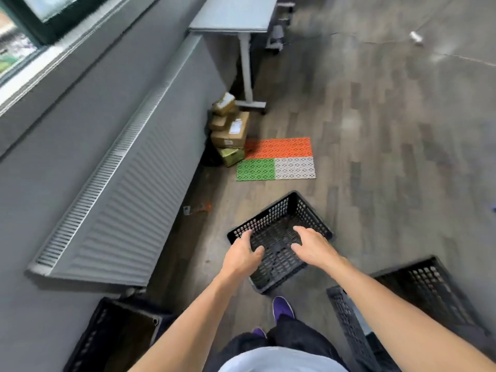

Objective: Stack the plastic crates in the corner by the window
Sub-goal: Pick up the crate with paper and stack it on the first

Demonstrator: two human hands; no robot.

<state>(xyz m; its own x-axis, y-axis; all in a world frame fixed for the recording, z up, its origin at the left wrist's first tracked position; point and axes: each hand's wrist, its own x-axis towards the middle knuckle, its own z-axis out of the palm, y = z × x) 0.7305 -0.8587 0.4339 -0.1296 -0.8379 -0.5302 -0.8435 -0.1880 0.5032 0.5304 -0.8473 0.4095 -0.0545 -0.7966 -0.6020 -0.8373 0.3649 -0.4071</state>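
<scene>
A black perforated plastic crate (pixel 284 210) sits on the wooden floor just ahead of my feet, its opening facing up. My left hand (pixel 241 255) hovers over its near-left rim with fingers spread and holding nothing. My right hand (pixel 312 245) reaches over the crate's inside, fingers loosely bent, also holding nothing. A second black crate (pixel 418 288) lies on the floor at the lower right. A third black crate (pixel 118 334) stands by the wall at the lower left, below the radiator.
A long grey radiator (pixel 120 197) runs along the wall under the window (pixel 18 36). Stacked cardboard boxes (pixel 229 130) and an orange, green and white mat (pixel 279 159) lie ahead. A table leg (pixel 247 63) stands beyond. A small tool (pixel 197 209) lies near the wall.
</scene>
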